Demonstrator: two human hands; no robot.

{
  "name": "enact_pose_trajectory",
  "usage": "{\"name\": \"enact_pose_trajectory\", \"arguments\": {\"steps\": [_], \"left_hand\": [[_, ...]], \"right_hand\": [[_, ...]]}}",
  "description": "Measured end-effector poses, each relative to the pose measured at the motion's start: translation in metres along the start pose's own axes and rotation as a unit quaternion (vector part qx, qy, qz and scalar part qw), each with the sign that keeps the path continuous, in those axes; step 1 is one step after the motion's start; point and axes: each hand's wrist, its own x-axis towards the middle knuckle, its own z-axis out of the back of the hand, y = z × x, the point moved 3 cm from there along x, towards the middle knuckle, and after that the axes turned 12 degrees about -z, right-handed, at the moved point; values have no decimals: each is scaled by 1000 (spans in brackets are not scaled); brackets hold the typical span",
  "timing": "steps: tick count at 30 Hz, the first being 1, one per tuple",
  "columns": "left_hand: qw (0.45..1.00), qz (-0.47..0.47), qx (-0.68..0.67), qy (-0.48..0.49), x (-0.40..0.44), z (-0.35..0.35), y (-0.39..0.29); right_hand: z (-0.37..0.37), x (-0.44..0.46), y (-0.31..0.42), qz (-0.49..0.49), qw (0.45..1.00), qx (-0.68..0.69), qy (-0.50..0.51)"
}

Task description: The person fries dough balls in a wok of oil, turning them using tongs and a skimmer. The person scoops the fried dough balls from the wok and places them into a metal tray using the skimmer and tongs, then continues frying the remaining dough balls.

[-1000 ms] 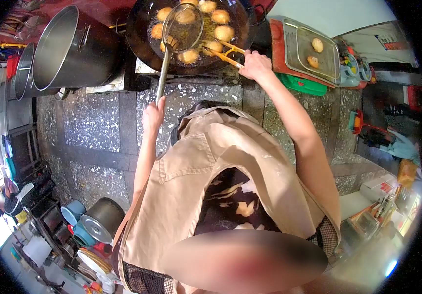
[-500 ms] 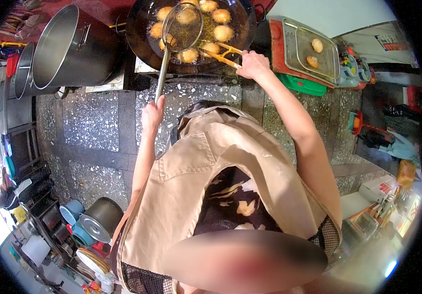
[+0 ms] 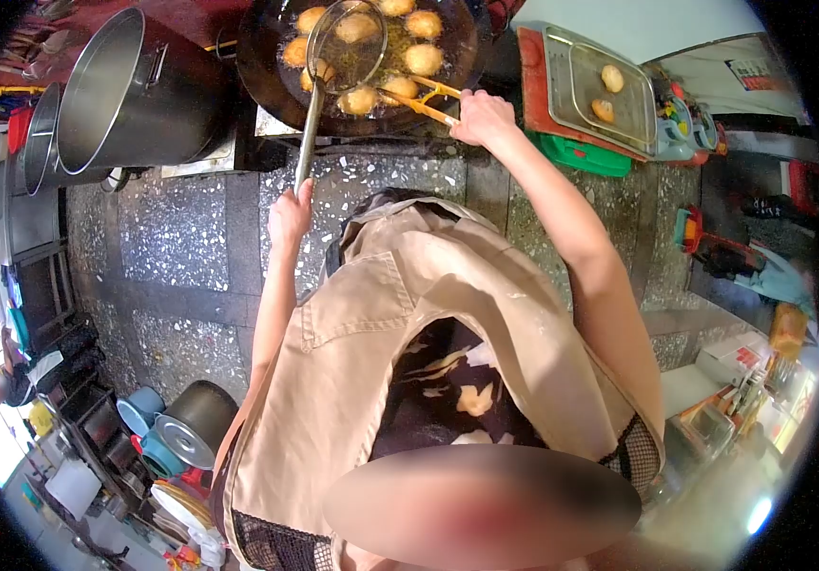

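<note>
My left hand (image 3: pixel 290 215) is closed round the long metal handle of a skimmer (image 3: pixel 309 133). The skimmer's round mesh head lies over the wok (image 3: pixel 262 86), above one of the golden fried balls. In my right hand (image 3: pixel 484 119) is a pair of yellowish tongs (image 3: pixel 429 103), its tips at a fried ball (image 3: pixel 400 88) in the oil. Whether the tips grip that ball or only touch it, I cannot tell. Several more fried balls (image 3: pixel 423 59) float round the wok in bubbling oil.
Right of the wok, a metal tray with a rack (image 3: pixel 566 105) holds two fried pieces (image 3: pixel 612 78), above a green container (image 3: pixel 581 157). A tall metal pot (image 3: pixel 157 105) stands on the left. Behind to the left are a lidded pot (image 3: pixel 198 419) and blue buckets (image 3: pixel 140 411).
The whole view has shifted slightly, with the wok a little higher and further left in it. Both hands keep their holds, and the skimmer and tongs stay nearly in place over the wok.
</note>
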Motion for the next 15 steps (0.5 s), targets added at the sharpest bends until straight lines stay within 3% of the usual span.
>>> {"name": "enact_pose_trajectory", "arguments": {"steps": [8, 15], "left_hand": [[1000, -5, 13, 3, 0, -1, 1], [995, -3, -37, -98, -20, -8, 2]], "right_hand": [[-3, 5, 0, -14, 1000, -3, 24], [1, -1, 1, -19, 999, -1, 29]]}}
